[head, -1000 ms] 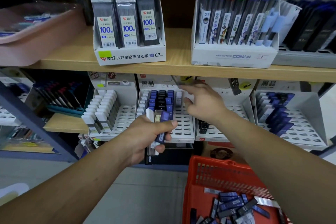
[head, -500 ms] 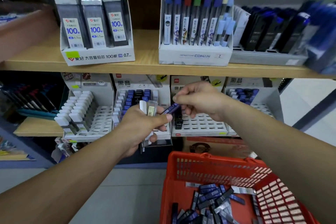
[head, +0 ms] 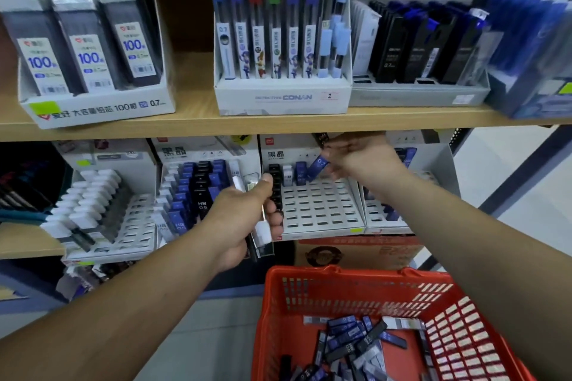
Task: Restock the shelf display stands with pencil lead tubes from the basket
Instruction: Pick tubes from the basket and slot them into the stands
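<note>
Right hand pinching a blue plastic lead tube at the back row of the white slotted display stand, open slots in front, left hand gripping spare tubes at its left edge, red plastic basket below.

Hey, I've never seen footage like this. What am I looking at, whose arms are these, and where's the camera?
There is no machine here. A person wears a camera on the head, looking forward and down, so both arms are that person's own. This single picture faces a shop shelf of stationery. The left hand grips a few pencil lead tubes. The right hand pinches one blue tube at the top row of a white slotted display stand, which is mostly unfilled. Below, a red basket holds many more loose tubes.
</note>
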The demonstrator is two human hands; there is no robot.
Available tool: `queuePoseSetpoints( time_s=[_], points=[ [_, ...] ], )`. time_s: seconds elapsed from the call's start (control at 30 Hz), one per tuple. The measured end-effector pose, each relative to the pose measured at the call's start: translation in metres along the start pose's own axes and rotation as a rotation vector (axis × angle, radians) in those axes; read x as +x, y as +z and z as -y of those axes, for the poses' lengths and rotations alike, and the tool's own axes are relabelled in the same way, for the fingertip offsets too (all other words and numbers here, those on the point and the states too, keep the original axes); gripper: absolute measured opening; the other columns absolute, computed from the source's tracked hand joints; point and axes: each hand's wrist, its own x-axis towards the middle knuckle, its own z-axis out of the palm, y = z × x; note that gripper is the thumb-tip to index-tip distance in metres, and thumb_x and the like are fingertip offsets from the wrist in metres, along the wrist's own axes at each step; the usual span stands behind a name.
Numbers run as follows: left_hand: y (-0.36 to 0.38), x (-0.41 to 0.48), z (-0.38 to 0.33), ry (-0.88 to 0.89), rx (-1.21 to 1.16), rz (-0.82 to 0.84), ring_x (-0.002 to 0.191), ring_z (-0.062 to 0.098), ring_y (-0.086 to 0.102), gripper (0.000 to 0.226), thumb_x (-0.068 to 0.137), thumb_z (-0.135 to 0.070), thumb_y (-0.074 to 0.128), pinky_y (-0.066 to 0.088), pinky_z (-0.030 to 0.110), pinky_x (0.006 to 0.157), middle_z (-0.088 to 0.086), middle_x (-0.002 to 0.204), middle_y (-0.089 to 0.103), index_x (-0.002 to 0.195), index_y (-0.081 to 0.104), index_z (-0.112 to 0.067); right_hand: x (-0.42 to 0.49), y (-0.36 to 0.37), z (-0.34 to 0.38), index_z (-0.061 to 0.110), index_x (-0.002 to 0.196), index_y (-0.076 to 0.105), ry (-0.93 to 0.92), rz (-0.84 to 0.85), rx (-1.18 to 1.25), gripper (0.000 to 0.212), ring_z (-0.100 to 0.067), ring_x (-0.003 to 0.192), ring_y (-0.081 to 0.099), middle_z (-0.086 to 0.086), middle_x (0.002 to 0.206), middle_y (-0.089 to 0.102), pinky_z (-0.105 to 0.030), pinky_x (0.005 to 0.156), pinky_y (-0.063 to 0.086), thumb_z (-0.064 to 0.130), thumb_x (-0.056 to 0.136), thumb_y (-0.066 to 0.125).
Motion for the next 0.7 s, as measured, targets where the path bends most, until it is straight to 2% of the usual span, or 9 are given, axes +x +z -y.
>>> queuePoseSetpoints(
  time_s=[0.07, 0.13, 0.2, 0.3, 0.37, 0.43, 0.53, 0.7],
  points=[
    [0.004, 0.004, -0.002, -0.047, -0.064, -0.004, 0.056, 0.018, 0.063, 0.037, 0.100, -0.044, 0.065, 0.059, 0.034, 0.059, 0.004, 0.069, 0.057, 0.093, 0.062, -0.008, 0.006, 0.003, -0.010, 0.002, 0.095, 0.068, 0.015, -0.054, 0.053, 0.012, -0.020, 0.057, 0.070, -0.015, 0.087, 0.073, -0.030, 0.058, 0.063, -0.005, 0.088, 0.076],
    [0.004, 0.007, -0.002, -0.076, -0.070, -0.011, 0.055, 0.017, 0.060, 0.036, 0.099, -0.046, 0.065, 0.057, 0.034, 0.057, 0.004, 0.070, 0.055, 0.097, 0.062, -0.010, 0.013, 0.008, -0.019, 0.003, 0.093, 0.068, 0.045, -0.063, 0.062, 0.014, -0.026, 0.064, 0.071, -0.017, 0.086, 0.073, -0.031, 0.062, 0.064, -0.006, 0.087, 0.077],
    [0.000, 0.008, 0.000, -0.091, -0.031, -0.016, 0.052, 0.017, 0.051, 0.038, 0.098, -0.050, 0.065, 0.049, 0.031, 0.049, 0.004, 0.068, 0.053, 0.099, 0.061, -0.011, 0.020, 0.013, -0.028, 0.010, 0.086, 0.066, 0.027, -0.057, -0.013, 0.020, -0.029, 0.074, 0.071, -0.012, 0.085, 0.071, -0.031, 0.066, 0.064, -0.006, 0.087, 0.076],
    [-0.003, 0.005, 0.000, -0.108, -0.029, -0.015, 0.048, 0.014, 0.041, 0.037, 0.098, -0.051, 0.065, 0.034, 0.027, 0.042, 0.002, 0.066, 0.052, 0.099, 0.058, -0.015, 0.031, 0.019, -0.042, 0.020, 0.080, 0.065, -0.036, -0.106, -0.163, 0.029, -0.030, 0.091, 0.074, -0.009, 0.085, 0.071, -0.043, 0.082, 0.064, -0.005, 0.083, 0.080],
    [-0.005, 0.002, 0.000, -0.126, -0.039, 0.006, 0.048, 0.014, 0.039, 0.040, 0.097, -0.056, 0.063, 0.031, 0.025, 0.041, 0.001, 0.065, 0.051, 0.098, 0.056, -0.016, 0.034, 0.022, -0.048, 0.023, 0.075, 0.065, -0.071, -0.113, -0.234, 0.031, -0.029, 0.089, 0.075, -0.010, 0.082, 0.073, -0.047, 0.084, 0.063, -0.005, 0.081, 0.080],
    [-0.008, 0.001, 0.000, -0.158, -0.059, 0.036, 0.047, 0.015, 0.037, 0.041, 0.100, -0.058, 0.057, 0.029, 0.024, 0.040, 0.002, 0.064, 0.051, 0.096, 0.054, -0.017, 0.035, 0.024, -0.052, 0.024, 0.073, 0.065, -0.127, -0.113, -0.304, 0.033, -0.027, 0.084, 0.074, -0.007, 0.078, 0.073, -0.043, 0.083, 0.063, -0.005, 0.083, 0.077],
    [-0.015, 0.000, 0.000, -0.176, -0.120, 0.070, 0.046, 0.017, 0.036, 0.029, 0.103, -0.042, 0.048, 0.028, 0.024, 0.040, 0.005, 0.064, 0.050, 0.093, 0.051, -0.015, 0.035, 0.026, -0.056, 0.024, 0.076, 0.065, -0.227, -0.061, -0.388, 0.034, -0.016, 0.076, 0.067, 0.003, 0.075, 0.069, -0.020, 0.077, 0.056, -0.008, 0.086, 0.070],
    [-0.021, 0.002, 0.002, -0.154, -0.186, 0.138, 0.048, 0.018, 0.041, 0.017, 0.103, -0.025, 0.042, 0.032, 0.025, 0.039, 0.009, 0.069, 0.053, 0.102, 0.051, -0.010, 0.034, 0.029, -0.058, 0.015, 0.088, 0.073, -0.339, 0.007, -0.524, 0.026, -0.020, 0.082, 0.065, -0.005, 0.086, 0.071, -0.017, 0.077, 0.047, -0.010, 0.090, 0.062]
  ],
)
